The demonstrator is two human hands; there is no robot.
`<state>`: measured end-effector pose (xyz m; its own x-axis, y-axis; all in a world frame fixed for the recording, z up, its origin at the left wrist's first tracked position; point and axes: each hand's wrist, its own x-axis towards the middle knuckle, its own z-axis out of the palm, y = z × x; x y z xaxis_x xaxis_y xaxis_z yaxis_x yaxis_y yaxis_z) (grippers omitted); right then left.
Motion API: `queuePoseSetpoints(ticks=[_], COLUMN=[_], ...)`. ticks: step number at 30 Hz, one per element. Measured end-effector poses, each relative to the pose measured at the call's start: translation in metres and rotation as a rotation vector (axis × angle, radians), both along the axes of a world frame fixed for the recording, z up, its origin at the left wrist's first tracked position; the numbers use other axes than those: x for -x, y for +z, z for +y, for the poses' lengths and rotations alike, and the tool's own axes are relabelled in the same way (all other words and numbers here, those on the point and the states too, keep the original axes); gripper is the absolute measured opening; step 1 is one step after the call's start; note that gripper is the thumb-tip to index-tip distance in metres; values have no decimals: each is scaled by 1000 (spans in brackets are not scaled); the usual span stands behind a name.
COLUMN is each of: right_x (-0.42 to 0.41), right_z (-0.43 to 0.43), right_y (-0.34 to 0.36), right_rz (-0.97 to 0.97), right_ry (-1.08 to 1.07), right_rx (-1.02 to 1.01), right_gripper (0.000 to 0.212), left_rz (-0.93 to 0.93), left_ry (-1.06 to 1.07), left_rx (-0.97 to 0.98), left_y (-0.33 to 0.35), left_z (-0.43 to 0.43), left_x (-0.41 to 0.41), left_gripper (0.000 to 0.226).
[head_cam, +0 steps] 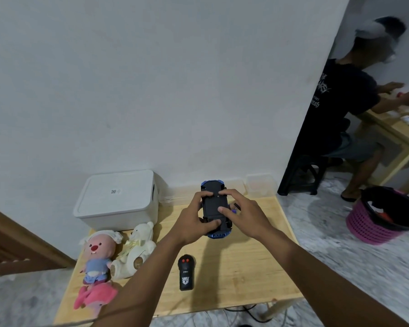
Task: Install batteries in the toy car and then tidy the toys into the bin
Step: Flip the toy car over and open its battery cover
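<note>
Toy car [212, 207], one, blue body, black underside up, held over table [246, 267] by left hand [193, 221] and right hand [242, 214], fingers curled round it, one remote [186, 274], three plush toys [97, 253], one lidded bin [118, 199]

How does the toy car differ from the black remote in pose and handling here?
The toy car is flipped underside up and gripped by the left hand and right hand; the remote lies untouched, buttons up, on the table. The toy car shows blue trim at both ends, the remote two red buttons. The toy car is farther from the person, the remote nearer. Both are mostly black.
</note>
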<state>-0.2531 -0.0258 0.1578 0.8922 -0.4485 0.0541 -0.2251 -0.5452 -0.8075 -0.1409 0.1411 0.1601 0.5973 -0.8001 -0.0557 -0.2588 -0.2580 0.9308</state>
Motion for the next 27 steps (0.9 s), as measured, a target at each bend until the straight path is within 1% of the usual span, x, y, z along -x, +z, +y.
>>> queuePoseSetpoints(ticks=[3,8,12,14,17,20,23,27], right_x=[1,1,-3,-9,-20,-33,-44,-52], right_z=[-2,-1,0,0,-2,-3,0,5], right_y=[0,0,9,17,35,56,79,107], right_rz=[47,92,56,14,0,-17,-112,-286], right_ry=[14,42,1,-42,-60,-33,24,-11], right_rx=[48,110,236,254,216,114,21,-111], right_gripper=[38,40,28,20,12,19,24,17], left_rz=[57,113,129,127,103,67,46,13], left_ry=[1,6,5,8,10,1,15,11], left_rx=[6,6,3,5,16,25,60,105], left_y=[-2,-6,0,4,15,34,53,75], left_z=[0,-1,-3,-6,-9,-13,-16,-15], left_x=[-2,-8,-13,-16,-25,-38,-49,-62], left_gripper=[69,67,66,66,66,66,67,68])
